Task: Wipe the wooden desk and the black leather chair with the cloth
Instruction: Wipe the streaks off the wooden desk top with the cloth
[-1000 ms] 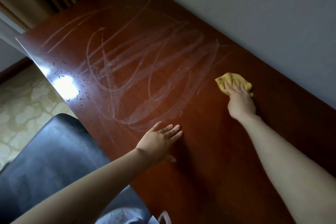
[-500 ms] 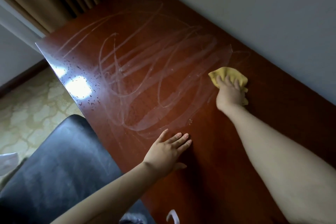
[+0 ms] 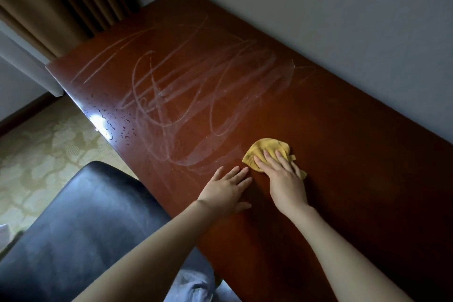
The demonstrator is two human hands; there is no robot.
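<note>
The right grip point(image 3: 284, 179) lies flat on the yellow cloth point(image 3: 267, 148), fingers straight and spread a little, and presses it onto the wooden worktop point(image 3: 343, 154). The cloth is bunched and sits nearer the worktop's front edge than its wall edge, with its far half showing beyond the fingertips. The left grip point(image 3: 225, 192) holds nothing: it rests palm down on the bare wood just beside the right one, close to the front edge, fingers straight and thumb out. Pale wet streaks point(image 3: 196, 93) loop over the worktop toward its far end, and droplets point(image 3: 115, 122) shine along the front edge. The black leather chair point(image 3: 85, 216) stands against that edge, beneath the left forearm.
</note>
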